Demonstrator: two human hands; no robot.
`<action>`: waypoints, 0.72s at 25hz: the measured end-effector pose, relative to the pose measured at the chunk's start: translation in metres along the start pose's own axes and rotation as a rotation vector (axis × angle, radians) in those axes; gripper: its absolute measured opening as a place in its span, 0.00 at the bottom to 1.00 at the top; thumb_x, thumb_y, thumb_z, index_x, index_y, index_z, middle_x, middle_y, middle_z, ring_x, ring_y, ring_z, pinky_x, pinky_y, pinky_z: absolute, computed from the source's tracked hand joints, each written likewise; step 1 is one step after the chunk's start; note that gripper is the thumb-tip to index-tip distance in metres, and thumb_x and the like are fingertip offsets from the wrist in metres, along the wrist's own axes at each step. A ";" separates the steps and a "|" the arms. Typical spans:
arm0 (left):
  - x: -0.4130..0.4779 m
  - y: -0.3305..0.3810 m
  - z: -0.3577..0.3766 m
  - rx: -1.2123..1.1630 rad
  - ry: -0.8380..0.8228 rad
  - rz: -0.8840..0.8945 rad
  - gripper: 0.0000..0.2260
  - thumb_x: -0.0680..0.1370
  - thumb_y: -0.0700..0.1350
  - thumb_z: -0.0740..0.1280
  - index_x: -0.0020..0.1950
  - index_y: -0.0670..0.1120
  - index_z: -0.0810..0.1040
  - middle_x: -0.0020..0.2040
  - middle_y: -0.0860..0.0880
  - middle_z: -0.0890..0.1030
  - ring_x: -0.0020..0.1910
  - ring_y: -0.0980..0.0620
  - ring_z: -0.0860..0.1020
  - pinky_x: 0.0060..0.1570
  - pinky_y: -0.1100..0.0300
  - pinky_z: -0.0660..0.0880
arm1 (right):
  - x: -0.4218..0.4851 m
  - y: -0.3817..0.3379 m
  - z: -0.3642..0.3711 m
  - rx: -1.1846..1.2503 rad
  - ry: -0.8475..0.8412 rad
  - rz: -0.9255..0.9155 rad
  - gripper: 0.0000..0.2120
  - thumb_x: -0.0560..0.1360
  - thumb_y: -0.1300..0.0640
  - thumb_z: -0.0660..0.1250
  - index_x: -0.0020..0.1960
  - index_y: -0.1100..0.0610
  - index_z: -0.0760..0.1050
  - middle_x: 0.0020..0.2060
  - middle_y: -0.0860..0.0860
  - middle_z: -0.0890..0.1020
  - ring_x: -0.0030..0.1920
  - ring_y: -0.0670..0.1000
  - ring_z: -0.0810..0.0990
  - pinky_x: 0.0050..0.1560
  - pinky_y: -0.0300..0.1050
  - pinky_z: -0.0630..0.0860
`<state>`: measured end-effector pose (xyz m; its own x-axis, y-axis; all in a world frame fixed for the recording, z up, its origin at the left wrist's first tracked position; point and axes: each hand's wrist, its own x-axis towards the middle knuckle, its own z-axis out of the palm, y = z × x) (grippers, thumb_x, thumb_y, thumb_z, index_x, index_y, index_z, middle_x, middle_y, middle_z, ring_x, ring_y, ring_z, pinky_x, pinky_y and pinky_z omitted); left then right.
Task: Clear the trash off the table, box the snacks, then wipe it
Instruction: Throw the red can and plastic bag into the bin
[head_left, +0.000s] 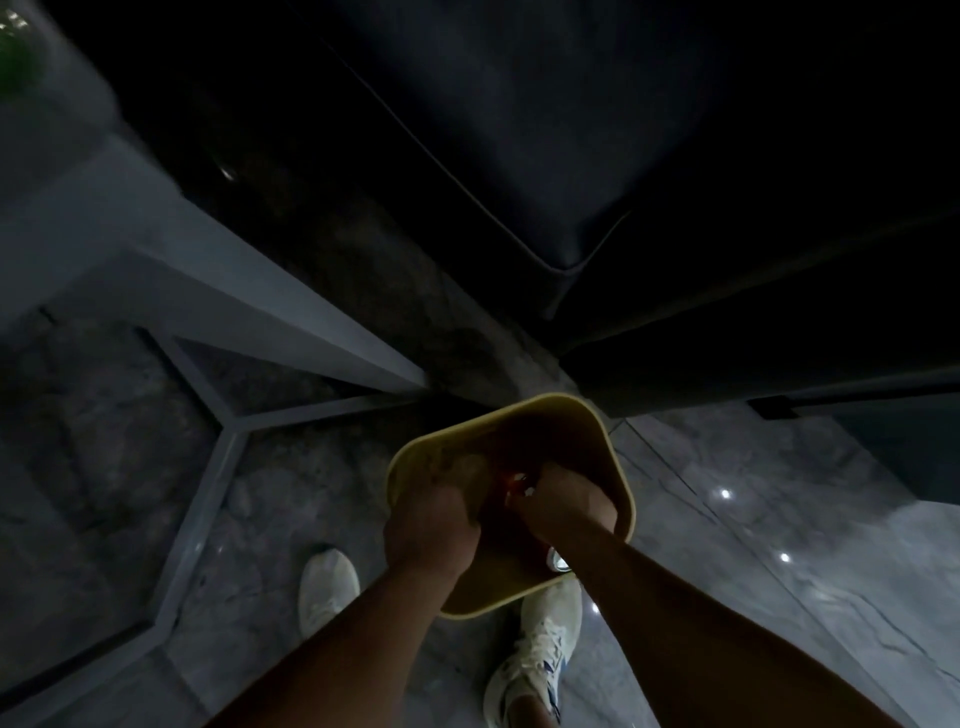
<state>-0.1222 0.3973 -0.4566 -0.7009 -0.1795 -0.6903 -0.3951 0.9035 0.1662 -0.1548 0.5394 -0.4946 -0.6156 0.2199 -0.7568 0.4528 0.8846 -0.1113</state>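
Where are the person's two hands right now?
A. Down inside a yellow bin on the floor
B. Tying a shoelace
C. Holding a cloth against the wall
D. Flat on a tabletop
A: the left hand and the right hand both reach into the open top of the yellow bin, which stands on the floor just ahead of the white shoes.

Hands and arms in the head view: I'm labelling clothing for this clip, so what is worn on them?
Nothing shows on either. The left hand and right hand are bare, with no gloves, and no rings or watch can be made out in the dim light. Both forearms are uncovered to the frame's bottom edge; no sleeve shows.
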 end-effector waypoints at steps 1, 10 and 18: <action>0.003 -0.001 0.004 -0.014 0.008 0.012 0.09 0.78 0.52 0.65 0.54 0.50 0.78 0.55 0.47 0.80 0.51 0.47 0.79 0.46 0.54 0.77 | 0.005 0.001 0.003 0.020 -0.008 0.003 0.14 0.74 0.43 0.72 0.49 0.43 0.67 0.35 0.43 0.68 0.33 0.44 0.67 0.34 0.43 0.65; -0.001 -0.005 0.008 0.085 0.014 0.120 0.15 0.78 0.54 0.65 0.61 0.49 0.72 0.62 0.46 0.73 0.56 0.46 0.77 0.49 0.52 0.74 | 0.003 0.010 0.008 0.036 -0.141 -0.099 0.17 0.73 0.47 0.73 0.59 0.47 0.73 0.43 0.45 0.73 0.46 0.49 0.75 0.48 0.47 0.74; -0.029 -0.012 -0.034 0.346 0.034 0.247 0.16 0.77 0.54 0.61 0.62 0.49 0.71 0.62 0.45 0.75 0.57 0.45 0.75 0.55 0.50 0.71 | -0.033 0.008 -0.021 0.082 -0.149 -0.236 0.24 0.79 0.46 0.66 0.74 0.43 0.66 0.65 0.49 0.76 0.58 0.51 0.78 0.52 0.44 0.76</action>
<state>-0.1168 0.3782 -0.4145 -0.7710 0.0508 -0.6348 0.0053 0.9973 0.0734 -0.1444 0.5483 -0.4569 -0.6111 -0.0559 -0.7896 0.3629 0.8667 -0.3422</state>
